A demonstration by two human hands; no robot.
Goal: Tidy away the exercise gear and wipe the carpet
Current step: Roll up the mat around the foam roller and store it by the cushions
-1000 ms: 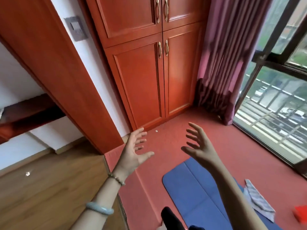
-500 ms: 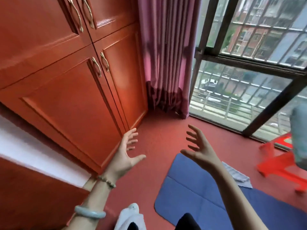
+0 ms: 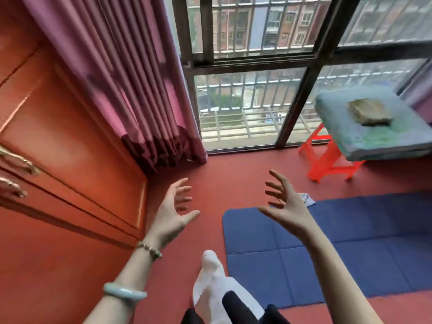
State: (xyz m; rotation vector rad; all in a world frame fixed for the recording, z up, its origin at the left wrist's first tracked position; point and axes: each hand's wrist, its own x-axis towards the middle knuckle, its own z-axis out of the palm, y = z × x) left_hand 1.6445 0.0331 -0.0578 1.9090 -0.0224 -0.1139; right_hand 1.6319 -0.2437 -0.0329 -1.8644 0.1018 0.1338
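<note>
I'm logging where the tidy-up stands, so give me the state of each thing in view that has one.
left hand, open, holding nothing
right hand, open, holding nothing
blue mat, unfolded, flat on the carpet
cloth, lying on the carpet by the mat
cupboard doors, closed
curtain, gathered aside
red stool, upright

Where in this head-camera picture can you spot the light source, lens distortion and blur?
Head view: daylight enters through the window, with soft shadow patches on the curtain; the wide-angle lens makes window and cabinet lean and curve; the cabinet handles and the cushion are smeared; the left hand, right hand and blue mat are fairly sharp.
</note>
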